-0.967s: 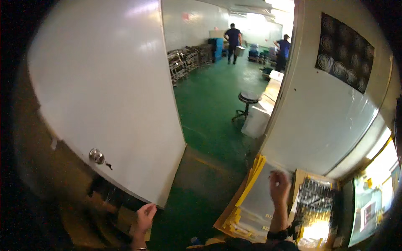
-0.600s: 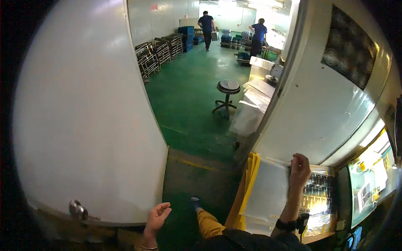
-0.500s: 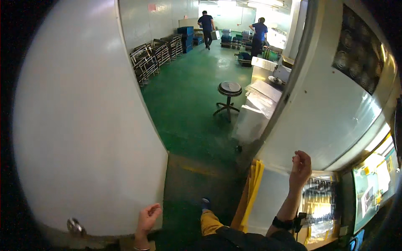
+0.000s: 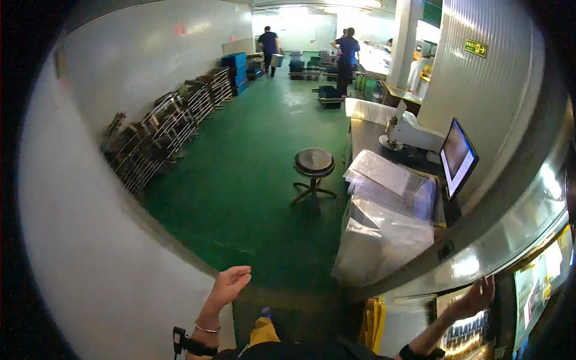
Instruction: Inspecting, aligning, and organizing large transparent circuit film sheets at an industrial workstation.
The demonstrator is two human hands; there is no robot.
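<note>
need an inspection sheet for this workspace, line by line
surface: dark desk on the right, largely covered by plastic sheets, some draped over its front
things by the hands: white panel at left; yellow-edged sheets and glinting strips at lower right
clutter: metal racks crowded along the left wall, blue crates beyond
hands: left hand loosely bent near the panel's edge, nothing seen in it; right hand blurred in front of the strips, contact unclear
cables: nothing seen
surroundings: green floor, round stool before the desk, screen on it, person carrying a box further back
</note>
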